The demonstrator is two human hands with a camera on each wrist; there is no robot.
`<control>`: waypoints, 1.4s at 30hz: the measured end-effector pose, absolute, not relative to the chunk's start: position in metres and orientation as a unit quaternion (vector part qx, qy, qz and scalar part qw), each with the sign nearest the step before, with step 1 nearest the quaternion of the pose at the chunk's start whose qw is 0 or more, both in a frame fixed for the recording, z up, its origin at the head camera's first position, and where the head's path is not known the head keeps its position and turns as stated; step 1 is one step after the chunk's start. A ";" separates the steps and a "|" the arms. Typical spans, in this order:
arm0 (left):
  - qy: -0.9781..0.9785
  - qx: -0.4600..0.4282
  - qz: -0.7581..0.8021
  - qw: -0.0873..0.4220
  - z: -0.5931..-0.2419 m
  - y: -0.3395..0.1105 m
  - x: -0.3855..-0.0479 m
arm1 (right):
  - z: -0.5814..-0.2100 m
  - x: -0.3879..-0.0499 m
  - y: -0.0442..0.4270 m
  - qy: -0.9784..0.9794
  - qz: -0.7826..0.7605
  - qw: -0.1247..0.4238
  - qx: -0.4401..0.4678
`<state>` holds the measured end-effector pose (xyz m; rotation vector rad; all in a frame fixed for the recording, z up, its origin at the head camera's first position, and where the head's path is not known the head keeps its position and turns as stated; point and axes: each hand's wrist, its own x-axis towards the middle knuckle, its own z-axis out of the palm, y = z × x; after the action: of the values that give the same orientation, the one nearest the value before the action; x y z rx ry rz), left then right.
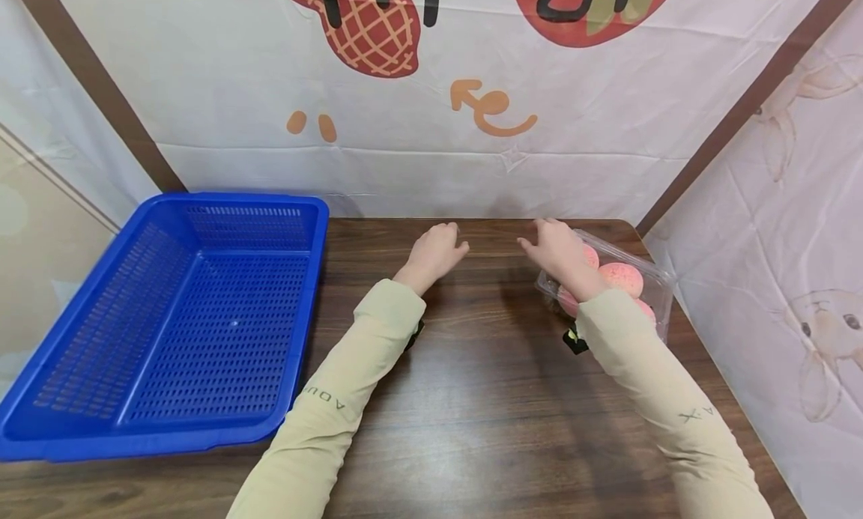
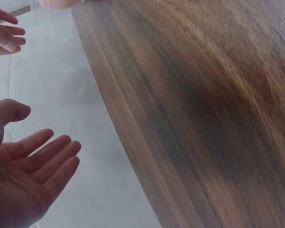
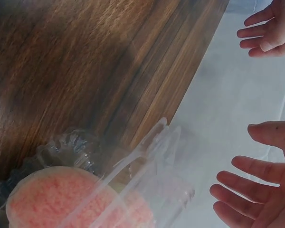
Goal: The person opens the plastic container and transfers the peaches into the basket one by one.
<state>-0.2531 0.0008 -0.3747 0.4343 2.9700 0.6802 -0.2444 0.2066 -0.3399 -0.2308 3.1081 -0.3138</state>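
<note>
The brown wood-grain counter [image 1: 458, 429] bears a rectangular blue perforated-plastic basket [image 1: 313, 279] at left, a clear plastic box [image 1: 662, 303] at right. Left hand [image 1: 434, 253] and right hand [image 1: 558, 251] are released, the latter near the box, which contains round pink fruits [image 1: 622, 279].

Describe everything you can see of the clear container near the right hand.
The clear container looks like thin, shiny see-through plastic, with a rim and, in the right wrist view, a ribbed wall. Inside are several pink, speckled round pieces. It sits on the brown table, near the far right corner. The right hand and sleeve hide part of it; the hand isn't gripping it. Its lid's state is unclear.
</note>
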 end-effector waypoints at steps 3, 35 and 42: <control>0.962 0.143 0.231 0.025 -0.376 0.003 -0.252 | -0.340 -0.243 0.210 0.992 -0.106 0.001 -0.071; 0.946 0.121 0.300 -0.009 -0.386 0.021 -0.240 | -0.351 -0.220 0.250 0.979 -0.177 -0.088 -0.045; 0.941 0.129 0.313 -0.020 -0.388 0.025 -0.239 | -0.355 -0.217 0.258 0.972 -0.197 -0.121 -0.048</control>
<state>-0.2388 0.0248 -0.3878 0.4089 2.9934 0.9953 -0.2166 0.2577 -0.3551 -0.1626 3.3130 -0.6710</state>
